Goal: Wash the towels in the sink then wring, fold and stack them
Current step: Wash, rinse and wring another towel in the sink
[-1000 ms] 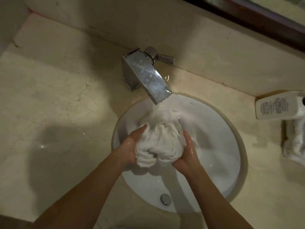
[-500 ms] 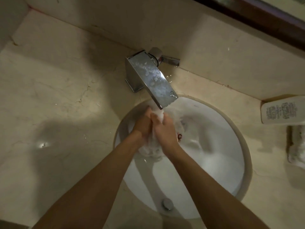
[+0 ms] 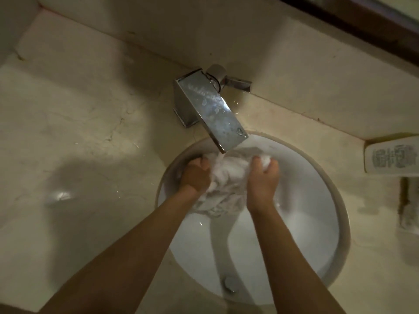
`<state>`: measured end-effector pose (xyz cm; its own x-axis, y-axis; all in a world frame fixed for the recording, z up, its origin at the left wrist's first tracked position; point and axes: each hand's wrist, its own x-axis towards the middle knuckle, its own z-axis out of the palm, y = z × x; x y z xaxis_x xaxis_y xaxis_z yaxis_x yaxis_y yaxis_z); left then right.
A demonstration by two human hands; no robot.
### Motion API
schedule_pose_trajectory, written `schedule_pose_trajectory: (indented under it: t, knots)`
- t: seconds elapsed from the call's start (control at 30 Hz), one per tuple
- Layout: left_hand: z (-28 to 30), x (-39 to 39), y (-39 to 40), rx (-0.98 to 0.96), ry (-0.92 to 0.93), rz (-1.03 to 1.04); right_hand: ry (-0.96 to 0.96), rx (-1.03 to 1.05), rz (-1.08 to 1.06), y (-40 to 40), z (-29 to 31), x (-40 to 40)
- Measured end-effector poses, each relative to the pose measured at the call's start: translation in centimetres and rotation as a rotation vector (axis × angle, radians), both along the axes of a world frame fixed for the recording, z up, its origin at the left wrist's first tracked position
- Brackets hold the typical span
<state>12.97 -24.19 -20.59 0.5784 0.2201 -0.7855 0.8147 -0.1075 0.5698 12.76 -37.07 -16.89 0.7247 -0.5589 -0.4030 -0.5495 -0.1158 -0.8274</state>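
Since half a second back, when both hands were pressed together over the towel point(image 3: 223, 177) right under the spout, they've pulled apart: left hand point(image 3: 196, 175) now on the towel's left side, right hand point(image 3: 263, 180) on its right, cloth stretched and bunched between them. A second back the hands only cupped it from below as a ball. Reads as a scrub/rub cycle (squeeze, spread, squeeze), so the task is judged to be in the wash step; wring, fold and stack not yet started.

Fingers: left hand's fingers curled into the towel, gripping a fistful. Right hand's fingers curled round a wad of white cloth at the far end, thumb side tucked in. Both holding, neither spread.

Towel location: in the sink point(image 3: 306, 223), at the far end of the bowl, directly below the faucet point(image 3: 210, 112) tip. Water appears to be running onto it, but blur makes the stream hard to confirm.

Counts:
- towels in hand: 1
- hands: 2, both on it
- sinks: 1, drain plug point(image 3: 230, 284) near the close rim
- faucets: 1, lever behind it turned to the right
- bottles: 1, white, lying on the counter point(image 3: 79, 132) at right edge point(image 3: 392, 157)
- blurred pale object below the bottle point(image 3: 408, 211), possibly another towel; can't tell.

Counter has droplets around the faucet base.
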Motion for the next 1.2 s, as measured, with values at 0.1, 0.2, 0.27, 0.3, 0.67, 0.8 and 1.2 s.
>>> schedule_pose_trajectory:
  t: [0.1, 0.2, 0.27, 0.3, 0.67, 0.8, 1.2]
  knots:
    - [-0.8, -0.3, 0.1, -0.168, 0.191, 0.102, 0.141, 0.850, -0.140, -2.7, 1.5, -0.8]
    - [0.5, -1.0, 0.4, -0.448, 0.202, 0.219, 0.466, 1.109, 0.038, -2.2, 1.9, -1.6]
    - [0.7, -1.5, -0.9, -0.356, 0.155, 0.092, 0.508, 0.918, 0.172, 0.5, 0.9, -1.9]
    - [1.0, -1.7, -1.3, -0.228, 0.080, -0.032, 0.456, 0.626, 0.264, 1.9, -0.3, -1.8]
    - [1.7, -1.0, -1.1, -0.227, -0.008, -0.077, 0.060, -0.089, 0.380, 4.6, -2.3, -0.2]
    - [1.5, -1.5, -1.5, -0.140, 0.015, -0.138, 0.098, -0.115, 0.185, 3.7, -2.5, 1.0]
    - [2.5, -0.4, 0.1, -0.267, -0.024, -0.060, 0.125, 0.027, 0.297, 6.0, -3.2, 0.3]
